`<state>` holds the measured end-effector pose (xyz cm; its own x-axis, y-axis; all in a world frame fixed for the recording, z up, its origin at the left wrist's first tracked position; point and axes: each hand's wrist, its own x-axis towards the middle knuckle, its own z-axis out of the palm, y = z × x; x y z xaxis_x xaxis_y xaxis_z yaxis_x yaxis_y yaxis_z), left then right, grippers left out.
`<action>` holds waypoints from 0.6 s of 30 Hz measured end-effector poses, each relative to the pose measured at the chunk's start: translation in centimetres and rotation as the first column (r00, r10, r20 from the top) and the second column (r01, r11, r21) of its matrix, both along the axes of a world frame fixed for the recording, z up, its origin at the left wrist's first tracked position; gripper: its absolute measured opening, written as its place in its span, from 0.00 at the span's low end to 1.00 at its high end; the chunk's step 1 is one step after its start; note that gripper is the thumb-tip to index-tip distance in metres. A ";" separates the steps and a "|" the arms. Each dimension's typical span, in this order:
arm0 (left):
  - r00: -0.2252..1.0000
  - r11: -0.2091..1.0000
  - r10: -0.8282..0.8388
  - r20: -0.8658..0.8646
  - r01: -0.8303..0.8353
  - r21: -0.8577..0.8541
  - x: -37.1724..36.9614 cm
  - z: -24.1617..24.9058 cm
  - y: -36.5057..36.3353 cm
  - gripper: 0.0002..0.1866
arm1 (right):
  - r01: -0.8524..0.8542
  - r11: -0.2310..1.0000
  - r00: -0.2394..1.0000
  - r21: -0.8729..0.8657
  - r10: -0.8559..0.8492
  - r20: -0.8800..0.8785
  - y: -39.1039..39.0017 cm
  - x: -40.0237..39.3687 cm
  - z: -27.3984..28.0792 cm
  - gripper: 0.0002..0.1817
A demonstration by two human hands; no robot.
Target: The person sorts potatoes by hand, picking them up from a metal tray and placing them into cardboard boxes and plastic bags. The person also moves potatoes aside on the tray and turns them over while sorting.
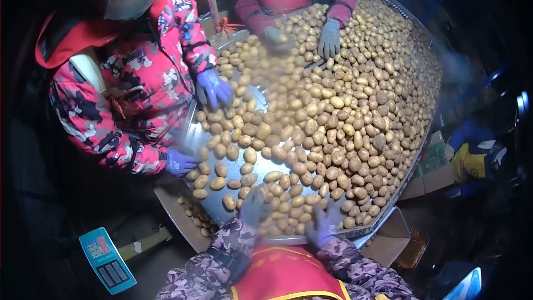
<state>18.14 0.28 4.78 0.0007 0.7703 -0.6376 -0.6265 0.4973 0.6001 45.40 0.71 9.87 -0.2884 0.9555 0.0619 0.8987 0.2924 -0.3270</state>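
Many potatoes [338, 128] cover a metal sorting table [214, 205] in front of me. My left hand [254, 209], in a grey glove, reaches over the near edge beside the potatoes, fingers stretched out and somewhat blurred. To its right, my gloved right hand [326, 224] rests against potatoes at the near rim with its fingers spread. Between my hands lies a cluster of potatoes [286, 208]. Neither hand visibly grips a potato.
A co-worker in a pink camouflage jacket [139, 72] stands left, wearing purple gloves [215, 88]. Another co-worker with grey gloves [329, 39] works at the far side. Cardboard boxes [391, 239] stand below the rim, and a teal weighing-scale display [107, 260] is lower left.
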 end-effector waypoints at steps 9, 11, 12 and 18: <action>0.998 0.996 -0.059 -0.023 0.061 0.071 -0.3 1.3 0.9 0.17 | -0.290 0.952 0.938 0.096 0.302 -0.169 16.7 -12.8 0.4 0.20; 0.999 0.996 -0.025 0.025 0.023 0.092 -0.4 3.9 0.3 0.17 | -0.284 0.949 0.959 -0.139 0.282 -0.035 19.0 -14.2 -0.5 0.17; 0.999 0.999 0.027 0.039 -0.029 0.044 -0.3 4.8 0.4 0.18 | -0.266 0.941 0.959 -0.209 0.280 0.036 19.6 -14.5 0.0 0.16; 0.987 0.771 -0.125 -0.103 0.162 0.616 -0.8 -4.0 -1.8 0.23 | -0.425 0.901 0.864 -0.080 0.431 0.261 17.5 -12.8 -2.7 0.35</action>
